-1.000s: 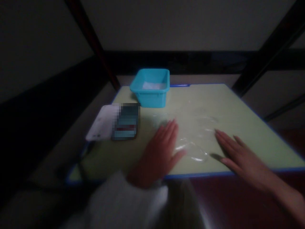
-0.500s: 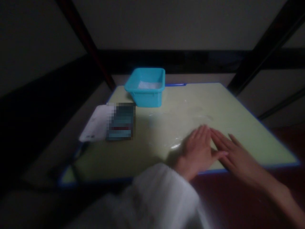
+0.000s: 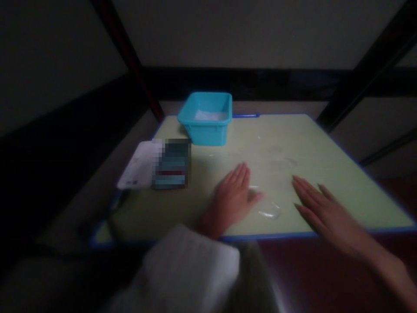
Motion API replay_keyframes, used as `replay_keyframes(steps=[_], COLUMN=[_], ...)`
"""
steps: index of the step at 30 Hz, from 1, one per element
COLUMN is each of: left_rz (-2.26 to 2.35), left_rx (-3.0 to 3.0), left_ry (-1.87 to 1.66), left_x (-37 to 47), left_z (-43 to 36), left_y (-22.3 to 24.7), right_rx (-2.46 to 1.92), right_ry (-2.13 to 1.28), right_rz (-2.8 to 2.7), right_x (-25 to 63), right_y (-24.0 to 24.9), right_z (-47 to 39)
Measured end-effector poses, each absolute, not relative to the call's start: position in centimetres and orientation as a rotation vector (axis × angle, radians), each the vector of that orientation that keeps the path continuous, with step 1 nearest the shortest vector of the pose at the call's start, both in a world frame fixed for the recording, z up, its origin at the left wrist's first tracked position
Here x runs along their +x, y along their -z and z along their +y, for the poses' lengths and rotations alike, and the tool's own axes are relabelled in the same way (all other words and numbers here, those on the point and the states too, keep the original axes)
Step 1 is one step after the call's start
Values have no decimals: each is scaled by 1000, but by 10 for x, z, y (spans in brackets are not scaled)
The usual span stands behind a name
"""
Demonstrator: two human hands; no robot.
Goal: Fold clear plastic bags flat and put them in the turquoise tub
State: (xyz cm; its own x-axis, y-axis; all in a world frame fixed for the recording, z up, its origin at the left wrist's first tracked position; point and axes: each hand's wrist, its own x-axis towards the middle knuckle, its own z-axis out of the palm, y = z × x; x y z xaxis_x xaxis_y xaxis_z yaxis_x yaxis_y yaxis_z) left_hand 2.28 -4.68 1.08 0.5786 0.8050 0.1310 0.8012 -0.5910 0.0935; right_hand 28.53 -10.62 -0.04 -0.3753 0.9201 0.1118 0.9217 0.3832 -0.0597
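My left hand (image 3: pixel 231 200) lies palm down on a clear plastic film or bag (image 3: pixel 270 209), its thumb out to the right and its other fingers stretched forward. To the right, my right hand (image 3: pixel 321 208) rests at the film's right side with its fingers extended and a little apart. Neither hand grips anything. The clear material is spread over the yellow-green tabletop (image 3: pixel 345 195); its exact outline is hard to make out.
A turquoise basket (image 3: pixel 208 134) with something white inside stands at the back. A blue pen-like object (image 3: pixel 246 116) lies beside it. At the left are a blurred-out dark rectangular item (image 3: pixel 172 165) and a white sheet (image 3: pixel 140 167).
My left hand has slid left across the surface, away from my right hand, which has hardly moved. The two hands were touching and are now apart. The view has shifted slightly.
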Motion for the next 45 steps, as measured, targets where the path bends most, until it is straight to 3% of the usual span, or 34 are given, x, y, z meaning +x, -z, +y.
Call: replay_keyframes(steps=[12,20,28,32,36,45], left_rz=[1546,1560,1586,1605,1295,1113], left_rx=[2787,2763,2752,2759,2845,2829], left_ry=[-367,-353,-323,-318,-271,-249], left_x=[-27,-24,-27,0,65,130], left_z=[-39,-39,-40,-37,-25,-7], left_y=[4,0,0,-24,-49,-32], right_rx=[-1674,-1696,-1668,-1671,-1636,-1625], right_ry=[-200,-101,15,27,48,41], right_rz=[-2392,-2488,-2518,-2508,-2515,-2444], right_x=[298,318,325,323,323,323], right_y=[-18,-6,9,8,10,13], right_z=[-98,-32,-29,-29,-28,-29])
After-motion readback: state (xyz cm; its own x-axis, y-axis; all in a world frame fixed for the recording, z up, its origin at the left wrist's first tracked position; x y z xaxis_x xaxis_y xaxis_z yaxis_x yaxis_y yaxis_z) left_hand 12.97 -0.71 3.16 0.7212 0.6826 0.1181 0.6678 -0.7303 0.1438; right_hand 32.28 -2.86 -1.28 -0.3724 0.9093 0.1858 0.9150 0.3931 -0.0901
